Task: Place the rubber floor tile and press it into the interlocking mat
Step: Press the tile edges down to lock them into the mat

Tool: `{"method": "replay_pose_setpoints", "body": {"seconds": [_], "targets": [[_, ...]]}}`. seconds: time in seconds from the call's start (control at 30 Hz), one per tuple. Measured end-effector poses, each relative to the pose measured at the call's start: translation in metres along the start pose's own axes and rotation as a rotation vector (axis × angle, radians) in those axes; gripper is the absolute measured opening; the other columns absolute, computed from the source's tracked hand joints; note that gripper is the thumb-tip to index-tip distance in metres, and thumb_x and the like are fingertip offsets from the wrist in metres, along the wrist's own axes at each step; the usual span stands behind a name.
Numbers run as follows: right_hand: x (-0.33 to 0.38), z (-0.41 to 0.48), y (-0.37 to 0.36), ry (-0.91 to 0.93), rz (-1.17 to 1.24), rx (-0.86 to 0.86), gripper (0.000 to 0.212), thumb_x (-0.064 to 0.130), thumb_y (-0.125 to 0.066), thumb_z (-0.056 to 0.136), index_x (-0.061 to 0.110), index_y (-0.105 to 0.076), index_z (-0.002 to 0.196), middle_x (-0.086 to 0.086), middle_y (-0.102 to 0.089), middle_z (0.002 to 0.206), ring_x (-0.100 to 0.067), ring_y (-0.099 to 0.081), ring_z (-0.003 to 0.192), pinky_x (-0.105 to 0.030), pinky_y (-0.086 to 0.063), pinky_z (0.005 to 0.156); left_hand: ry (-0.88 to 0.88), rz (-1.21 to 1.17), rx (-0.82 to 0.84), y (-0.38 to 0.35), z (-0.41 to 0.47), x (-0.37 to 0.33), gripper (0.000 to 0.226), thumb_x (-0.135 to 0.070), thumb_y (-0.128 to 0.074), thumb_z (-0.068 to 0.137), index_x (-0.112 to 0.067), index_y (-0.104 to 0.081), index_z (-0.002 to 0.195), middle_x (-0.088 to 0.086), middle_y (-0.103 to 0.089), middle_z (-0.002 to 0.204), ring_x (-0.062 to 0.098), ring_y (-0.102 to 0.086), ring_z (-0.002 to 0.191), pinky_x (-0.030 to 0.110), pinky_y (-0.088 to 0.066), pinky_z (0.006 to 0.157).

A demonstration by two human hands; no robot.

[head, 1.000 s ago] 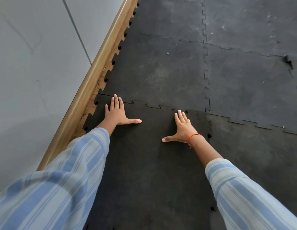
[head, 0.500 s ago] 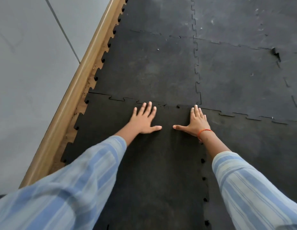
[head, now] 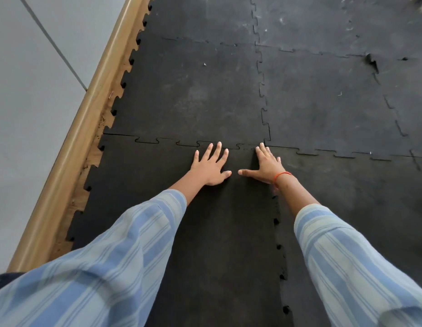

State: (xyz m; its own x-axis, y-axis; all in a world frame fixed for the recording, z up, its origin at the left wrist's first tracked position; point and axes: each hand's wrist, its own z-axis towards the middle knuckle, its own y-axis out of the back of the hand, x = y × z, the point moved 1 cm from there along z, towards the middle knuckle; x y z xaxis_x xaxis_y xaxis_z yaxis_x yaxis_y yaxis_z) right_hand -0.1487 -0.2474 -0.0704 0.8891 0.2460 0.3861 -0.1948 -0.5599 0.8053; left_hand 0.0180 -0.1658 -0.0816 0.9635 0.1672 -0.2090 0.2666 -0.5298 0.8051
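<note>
A black rubber floor tile (head: 139,185) with puzzle-cut edges lies flat in front of me, its far edge meeting the interlocking mat (head: 193,90) along a jigsaw seam. My left hand (head: 211,166) rests palm down with fingers spread on the tile's far edge, fingertips at the seam. My right hand (head: 266,165), with an orange band on the wrist, lies flat on the tile's far right corner. The thumbs point at each other with a small gap between them. Neither hand holds anything. Striped blue sleeves hide the near part of the tile.
A wooden skirting strip (head: 87,119) runs along the mat's left side below a grey tiled wall (head: 28,90). More joined black tiles (head: 323,95) lie ahead and to the right. One seam corner is lifted at the far right (head: 371,61).
Both hands have slid right along the tile's far edge and closer together; the left came from the left part of the seam to its middle, the right reached the far right corner.
</note>
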Motion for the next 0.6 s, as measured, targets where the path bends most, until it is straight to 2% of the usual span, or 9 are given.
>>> {"method": "replay_pose_setpoints", "body": {"seconds": [0.07, 0.1, 0.13, 0.2, 0.27, 0.37, 0.43, 0.6], "targets": [[-0.018, -0.006, 0.005, -0.065, 0.475, -0.283, 0.059, 0.03, -0.061, 0.089, 0.006, -0.042, 0.138, -0.012, -0.045, 0.145, -0.027, -0.041, 0.134, -0.037, -0.032, 0.111, -0.048, -0.014, 0.043, 0.01, 0.004, -0.011, 0.074, -0.045, -0.036, 0.101, -0.019, 0.008, 0.156, 0.002, 0.023, 0.16, 0.024, 0.015, 0.149, 0.053, 0.001, 0.117], [-0.031, -0.011, 0.007, -0.15, 0.623, -0.429, 0.044, 0.022, -0.059, 0.089, 0.007, -0.051, 0.13, -0.013, -0.057, 0.132, -0.027, -0.053, 0.123, -0.036, -0.04, 0.105, -0.086, -0.023, 0.067, 0.013, 0.006, -0.019, 0.075, -0.043, -0.038, 0.101, -0.018, 0.006, 0.156, 0.002, 0.022, 0.161, 0.023, 0.014, 0.149, 0.052, 0.0, 0.117], [-0.046, -0.018, 0.008, -0.247, 0.692, -0.496, 0.035, 0.019, -0.06, 0.088, 0.008, -0.058, 0.121, -0.012, -0.064, 0.121, -0.026, -0.059, 0.112, -0.037, -0.047, 0.098, -0.12, -0.036, 0.09, 0.016, 0.009, -0.029, 0.077, -0.044, -0.04, 0.1, -0.017, 0.006, 0.156, 0.002, 0.021, 0.161, 0.023, 0.013, 0.149, 0.052, -0.001, 0.117], [-0.071, -0.027, 0.01, -0.345, 0.713, -0.395, 0.025, 0.021, -0.066, 0.085, 0.009, -0.066, 0.107, -0.008, -0.066, 0.1, -0.022, -0.059, 0.095, -0.034, -0.052, 0.075, -0.157, -0.044, 0.124, 0.019, 0.014, -0.047, 0.087, -0.052, -0.046, 0.096, -0.017, 0.007, 0.156, 0.003, 0.023, 0.16, 0.024, 0.016, 0.149, 0.052, 0.0, 0.117], [-0.081, -0.032, 0.016, -0.324, 0.71, -0.231, 0.022, 0.019, -0.071, 0.082, 0.008, -0.069, 0.101, -0.006, -0.063, 0.092, -0.019, -0.053, 0.088, -0.028, -0.045, 0.06, -0.15, -0.01, 0.13, 0.016, 0.019, -0.057, 0.098, -0.058, -0.051, 0.091, -0.019, 0.012, 0.155, 0.003, 0.027, 0.159, 0.025, 0.02, 0.147, 0.054, 0.002, 0.117], [-0.074, -0.035, 0.026, -0.294, 0.729, -0.123, 0.028, 0.024, -0.075, 0.078, 0.009, -0.07, 0.102, -0.004, -0.063, 0.093, -0.013, -0.053, 0.086, -0.022, -0.042, 0.059, -0.153, 0.006, 0.118, 0.011, 0.022, -0.056, 0.103, -0.061, -0.052, 0.089, -0.021, 0.017, 0.153, 0.003, 0.031, 0.157, 0.026, 0.023, 0.146, 0.054, 0.004, 0.116], [-0.071, -0.031, 0.024, -0.297, 0.725, -0.108, 0.031, 0.027, -0.078, 0.075, 0.011, -0.071, 0.1, -0.001, -0.063, 0.09, -0.007, -0.055, 0.076, -0.018, -0.041, 0.058, -0.169, 0.017, 0.102, 0.007, 0.023, -0.052, 0.103, -0.064, -0.05, 0.088, -0.022, 0.019, 0.153, 0.002, 0.032, 0.157, 0.026, 0.024, 0.146, 0.053, 0.006, 0.116], [-0.074, -0.015, 0.019, -0.378, 0.638, -0.098, 0.023, 0.032, -0.084, 0.067, 0.021, -0.065, 0.073, -0.004, -0.068, 0.093, -0.017, -0.058, 0.084, -0.032, -0.052, 0.072, -0.193, 0.052, 0.062, -0.001, 0.026, -0.046, 0.1, -0.069, -0.042, 0.088, -0.025, 0.021, 0.152, 0.001, 0.034, 0.156, 0.025, 0.026, 0.145, 0.051, 0.01, 0.116]]}}
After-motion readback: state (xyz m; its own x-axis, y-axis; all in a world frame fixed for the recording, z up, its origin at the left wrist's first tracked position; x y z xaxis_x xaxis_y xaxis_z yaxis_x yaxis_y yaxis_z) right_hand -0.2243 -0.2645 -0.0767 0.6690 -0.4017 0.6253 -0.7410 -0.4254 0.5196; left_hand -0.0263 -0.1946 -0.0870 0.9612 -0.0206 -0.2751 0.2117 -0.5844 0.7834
